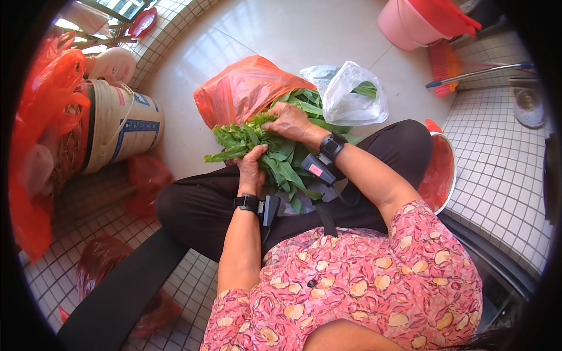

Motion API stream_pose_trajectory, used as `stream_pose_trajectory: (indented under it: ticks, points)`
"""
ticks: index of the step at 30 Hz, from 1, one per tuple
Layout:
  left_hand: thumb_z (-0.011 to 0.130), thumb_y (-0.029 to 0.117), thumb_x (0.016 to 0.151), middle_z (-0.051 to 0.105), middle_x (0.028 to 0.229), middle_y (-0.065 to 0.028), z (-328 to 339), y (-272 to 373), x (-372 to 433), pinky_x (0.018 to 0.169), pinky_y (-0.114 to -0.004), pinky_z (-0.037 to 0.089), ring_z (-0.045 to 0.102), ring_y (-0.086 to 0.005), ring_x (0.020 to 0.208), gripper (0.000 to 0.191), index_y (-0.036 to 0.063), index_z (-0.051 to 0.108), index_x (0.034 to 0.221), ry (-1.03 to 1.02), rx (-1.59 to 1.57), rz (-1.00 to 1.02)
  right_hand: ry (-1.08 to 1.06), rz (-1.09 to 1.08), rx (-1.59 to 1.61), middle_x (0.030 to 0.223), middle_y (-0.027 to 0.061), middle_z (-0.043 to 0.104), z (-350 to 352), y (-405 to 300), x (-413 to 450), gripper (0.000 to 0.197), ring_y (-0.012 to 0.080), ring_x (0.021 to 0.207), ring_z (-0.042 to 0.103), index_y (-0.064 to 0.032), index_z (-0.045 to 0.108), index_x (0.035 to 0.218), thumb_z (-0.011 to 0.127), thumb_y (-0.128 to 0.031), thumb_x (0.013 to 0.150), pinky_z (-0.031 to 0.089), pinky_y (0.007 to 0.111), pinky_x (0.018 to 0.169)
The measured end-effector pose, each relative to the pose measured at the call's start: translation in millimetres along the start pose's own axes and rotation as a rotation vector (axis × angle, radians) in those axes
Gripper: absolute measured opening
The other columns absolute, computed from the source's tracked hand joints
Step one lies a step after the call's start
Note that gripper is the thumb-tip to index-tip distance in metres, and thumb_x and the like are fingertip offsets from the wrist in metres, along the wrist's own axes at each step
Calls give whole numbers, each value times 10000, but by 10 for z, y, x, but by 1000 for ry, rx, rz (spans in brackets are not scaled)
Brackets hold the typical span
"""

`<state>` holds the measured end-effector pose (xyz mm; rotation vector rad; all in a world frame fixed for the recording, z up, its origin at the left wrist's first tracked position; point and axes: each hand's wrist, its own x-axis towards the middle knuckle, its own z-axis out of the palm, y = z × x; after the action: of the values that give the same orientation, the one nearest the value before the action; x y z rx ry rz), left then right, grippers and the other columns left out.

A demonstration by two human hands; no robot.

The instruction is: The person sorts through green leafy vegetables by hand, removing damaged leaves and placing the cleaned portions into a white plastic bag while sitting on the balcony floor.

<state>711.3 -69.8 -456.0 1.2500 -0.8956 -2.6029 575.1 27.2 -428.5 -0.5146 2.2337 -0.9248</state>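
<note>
A bunch of leafy green vegetables [281,164] lies across my lap, its leaves hanging down between my knees. My left hand [251,169] is closed around the bunch, thumb on top. On the upper side of the same greens, my right hand [290,123] has its fingers bent onto a leafy tip; whether it grips a single piece is hard to see. Just beyond the hands, a red plastic bag [250,90] rests on the floor with more greens [307,103] at its mouth. Beside it stands a white plastic bag [351,101] with green stalks inside.
At left are a white bucket [125,127] and hanging red plastic bags [52,87]. A bin with a red liner [439,171] stands by my right knee. Farther off at right are a pink bucket [406,26], a broom head [443,70] and a metal-handled tool [478,74].
</note>
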Motion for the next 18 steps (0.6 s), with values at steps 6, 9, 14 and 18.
stream_pose_trajectory:
  ticks: [6, 9, 14, 18]
  points:
    - [668, -92, 655, 590, 870, -47, -6, -4, 14, 696, -286, 517, 592, -163, 733, 327, 16, 568, 947, 30, -4, 36, 13, -64, 553, 723, 37, 607, -254, -86, -21, 182, 89, 638, 552, 27, 651, 925, 609, -102, 805, 459, 233, 593]
    - [677, -93, 654, 585, 927, -51, 57, 24, -28, 705, -291, 516, 591, -168, 775, 382, 6, 555, 1003, 17, 37, 79, -81, -49, 463, 730, 75, 634, -289, -200, -32, 249, 123, 655, 595, 7, 642, 977, 630, -158, 791, 473, 255, 612]
    - [686, -64, 671, 571, 1005, -58, 105, 28, -85, 755, -312, 508, 580, -176, 855, 452, -4, 525, 1088, -42, 110, 87, -8, -145, 132, 774, 153, 649, 22, -231, -60, 335, 216, 654, 624, -56, 668, 914, 705, -305, 693, 480, 328, 636]
    - [723, 8, 700, 572, 1040, -64, 61, 26, -97, 798, -318, 493, 571, -175, 898, 472, 8, 516, 1124, -67, 180, 105, -71, -70, 484, 766, 65, 667, 13, -265, -70, 196, 142, 635, 605, -41, 683, 865, 688, -173, 720, 470, 272, 588]
